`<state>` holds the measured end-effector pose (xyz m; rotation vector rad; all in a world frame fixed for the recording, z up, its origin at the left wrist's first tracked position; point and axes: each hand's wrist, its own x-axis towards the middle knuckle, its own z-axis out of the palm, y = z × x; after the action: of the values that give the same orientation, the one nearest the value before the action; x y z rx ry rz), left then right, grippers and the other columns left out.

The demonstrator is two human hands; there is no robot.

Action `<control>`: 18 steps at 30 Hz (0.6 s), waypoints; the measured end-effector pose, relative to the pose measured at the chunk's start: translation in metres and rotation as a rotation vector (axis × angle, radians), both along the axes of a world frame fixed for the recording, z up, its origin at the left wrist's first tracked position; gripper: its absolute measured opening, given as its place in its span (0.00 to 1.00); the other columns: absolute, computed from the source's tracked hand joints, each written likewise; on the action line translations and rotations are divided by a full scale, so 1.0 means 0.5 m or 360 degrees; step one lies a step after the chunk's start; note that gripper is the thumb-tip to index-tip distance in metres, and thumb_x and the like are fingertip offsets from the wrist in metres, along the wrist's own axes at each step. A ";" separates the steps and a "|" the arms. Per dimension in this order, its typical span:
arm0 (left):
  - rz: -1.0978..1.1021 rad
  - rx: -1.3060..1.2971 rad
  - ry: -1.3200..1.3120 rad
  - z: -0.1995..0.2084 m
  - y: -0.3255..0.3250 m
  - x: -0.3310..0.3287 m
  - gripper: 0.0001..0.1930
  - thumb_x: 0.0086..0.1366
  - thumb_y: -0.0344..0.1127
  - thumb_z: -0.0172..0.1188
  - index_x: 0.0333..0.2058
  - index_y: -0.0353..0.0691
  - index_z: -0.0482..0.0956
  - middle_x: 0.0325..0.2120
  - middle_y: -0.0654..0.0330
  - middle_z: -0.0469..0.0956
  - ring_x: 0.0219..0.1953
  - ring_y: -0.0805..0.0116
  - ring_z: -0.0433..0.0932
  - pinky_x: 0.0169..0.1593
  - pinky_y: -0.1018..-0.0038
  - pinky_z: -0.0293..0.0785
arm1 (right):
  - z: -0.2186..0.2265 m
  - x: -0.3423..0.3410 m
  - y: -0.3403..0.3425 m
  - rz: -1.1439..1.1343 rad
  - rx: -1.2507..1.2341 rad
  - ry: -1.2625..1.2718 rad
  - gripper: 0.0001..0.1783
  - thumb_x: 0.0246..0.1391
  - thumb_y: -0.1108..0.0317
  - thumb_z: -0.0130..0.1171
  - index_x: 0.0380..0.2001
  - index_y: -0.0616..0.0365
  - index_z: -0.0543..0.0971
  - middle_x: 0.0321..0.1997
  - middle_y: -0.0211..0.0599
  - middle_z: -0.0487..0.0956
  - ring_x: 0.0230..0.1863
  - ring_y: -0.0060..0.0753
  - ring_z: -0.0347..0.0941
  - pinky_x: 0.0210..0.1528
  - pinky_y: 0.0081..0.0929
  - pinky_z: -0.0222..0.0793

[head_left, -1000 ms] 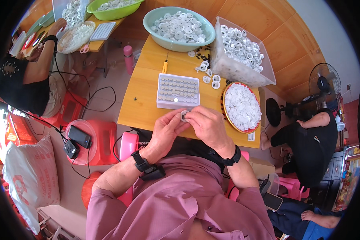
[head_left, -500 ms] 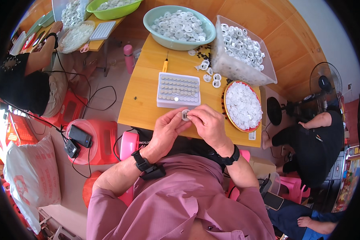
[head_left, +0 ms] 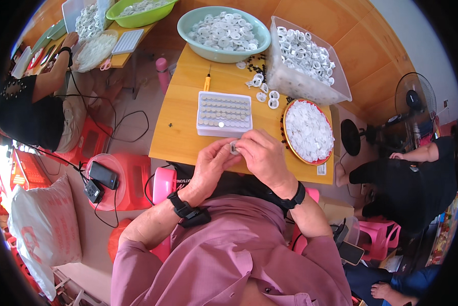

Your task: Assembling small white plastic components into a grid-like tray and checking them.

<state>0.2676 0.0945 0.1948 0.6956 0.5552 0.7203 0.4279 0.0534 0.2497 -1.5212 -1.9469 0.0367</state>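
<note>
Just past the near edge of the table, my left hand (head_left: pixel 213 162) pinches a small round white plastic part (head_left: pixel 233 147). The fingertips of my right hand (head_left: pixel 263 157) close on the same part from the other side and cover some of it. A white tray (head_left: pixel 202 130) with rows of small grey round discs lies just beyond my hands. One disc (head_left: pixel 221 124) in its front row looks brighter than the others. A screwdriver (head_left: pixel 207 82) with a yellow handle lies behind the tray.
On the table (head_left: pixel 175 120) stand a pale green basin (head_left: pixel 188 42) and a clear bin (head_left: pixel 282 84) of white ring parts. A round red-rimmed tray (head_left: pixel 288 144) holds white pieces. Loose rings (head_left: pixel 274 95) lie nearby. Other people sit left and right; a fan (head_left: pixel 415 99) stands right.
Both hands stay together at the white part, with only slight finger movement; the right hand covers a little more of it. The person on the right has leaned away to the right.
</note>
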 end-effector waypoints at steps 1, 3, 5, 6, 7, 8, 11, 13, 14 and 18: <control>0.0004 -0.0004 0.0015 0.001 -0.001 0.000 0.17 0.77 0.35 0.48 0.56 0.30 0.71 0.49 0.58 0.78 0.52 0.71 0.78 0.59 0.72 0.76 | -0.006 -0.001 0.002 -0.0001 0.0059 -0.0008 0.04 0.47 0.74 0.66 0.29 0.57 0.82 0.31 0.34 0.79 0.33 0.41 0.78 0.33 0.34 0.74; 0.0007 -0.0019 0.0009 0.000 0.001 0.001 0.17 0.77 0.35 0.47 0.57 0.30 0.71 0.49 0.57 0.78 0.52 0.71 0.78 0.59 0.72 0.76 | -0.011 0.000 0.002 -0.0012 0.0120 -0.0013 0.02 0.49 0.73 0.65 0.28 0.55 0.82 0.31 0.32 0.79 0.33 0.41 0.77 0.32 0.35 0.74; 0.0006 -0.0034 -0.0001 0.000 0.003 0.003 0.16 0.77 0.34 0.46 0.57 0.30 0.70 0.49 0.57 0.78 0.52 0.70 0.78 0.59 0.71 0.76 | -0.012 0.001 0.001 -0.0028 0.0064 0.0155 0.02 0.49 0.73 0.64 0.29 0.56 0.82 0.30 0.34 0.80 0.32 0.42 0.77 0.33 0.35 0.74; 0.0011 -0.0036 -0.0007 0.000 0.001 0.004 0.16 0.77 0.34 0.46 0.57 0.30 0.70 0.50 0.56 0.78 0.52 0.69 0.78 0.59 0.71 0.76 | -0.016 0.002 0.000 -0.0036 0.0067 0.0163 0.02 0.49 0.73 0.64 0.29 0.56 0.82 0.30 0.34 0.80 0.32 0.42 0.77 0.33 0.35 0.74; 0.0016 -0.0038 -0.0013 0.001 0.000 0.004 0.17 0.77 0.34 0.46 0.57 0.30 0.70 0.50 0.55 0.78 0.52 0.69 0.79 0.60 0.71 0.76 | -0.021 0.004 -0.002 -0.0064 -0.0019 0.0263 0.02 0.49 0.73 0.64 0.29 0.57 0.82 0.30 0.35 0.80 0.32 0.43 0.78 0.33 0.36 0.74; 0.0008 -0.0036 -0.0006 0.001 0.000 0.004 0.17 0.77 0.34 0.46 0.57 0.30 0.70 0.50 0.55 0.78 0.52 0.69 0.79 0.60 0.71 0.76 | -0.025 0.005 -0.003 -0.0091 -0.0104 0.0363 0.03 0.49 0.73 0.64 0.30 0.57 0.82 0.30 0.36 0.81 0.32 0.44 0.78 0.34 0.36 0.74; 0.0018 0.0066 0.0086 -0.001 -0.004 0.005 0.17 0.77 0.34 0.46 0.57 0.29 0.69 0.51 0.54 0.77 0.53 0.68 0.79 0.60 0.70 0.76 | -0.033 0.008 -0.007 -0.0114 -0.0182 0.0449 0.03 0.50 0.73 0.64 0.30 0.58 0.82 0.30 0.38 0.81 0.33 0.45 0.79 0.34 0.37 0.74; 0.0010 0.0139 0.0112 -0.006 -0.003 0.007 0.17 0.77 0.34 0.46 0.57 0.29 0.69 0.51 0.53 0.77 0.53 0.67 0.79 0.60 0.70 0.76 | -0.032 0.010 -0.010 -0.0101 -0.0104 0.0350 0.02 0.50 0.73 0.64 0.29 0.58 0.82 0.30 0.38 0.81 0.33 0.45 0.79 0.34 0.37 0.74; 0.0008 0.0140 0.0116 -0.005 -0.003 0.007 0.17 0.77 0.34 0.46 0.57 0.29 0.69 0.51 0.53 0.77 0.53 0.67 0.79 0.60 0.70 0.76 | -0.031 0.010 -0.011 -0.0086 -0.0026 0.0245 0.02 0.50 0.72 0.64 0.29 0.58 0.82 0.30 0.39 0.81 0.33 0.45 0.79 0.34 0.37 0.74; -0.0021 0.0129 0.0115 -0.007 -0.005 0.006 0.17 0.77 0.34 0.45 0.57 0.29 0.69 0.50 0.53 0.77 0.53 0.67 0.79 0.60 0.69 0.76 | -0.037 0.007 -0.017 -0.0077 0.0059 0.0151 0.02 0.50 0.73 0.64 0.29 0.58 0.81 0.30 0.39 0.81 0.33 0.45 0.79 0.35 0.37 0.74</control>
<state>0.2708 0.0920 0.1915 0.8023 0.5895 0.7106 0.4316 0.0446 0.2310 -1.5148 -1.8263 0.0506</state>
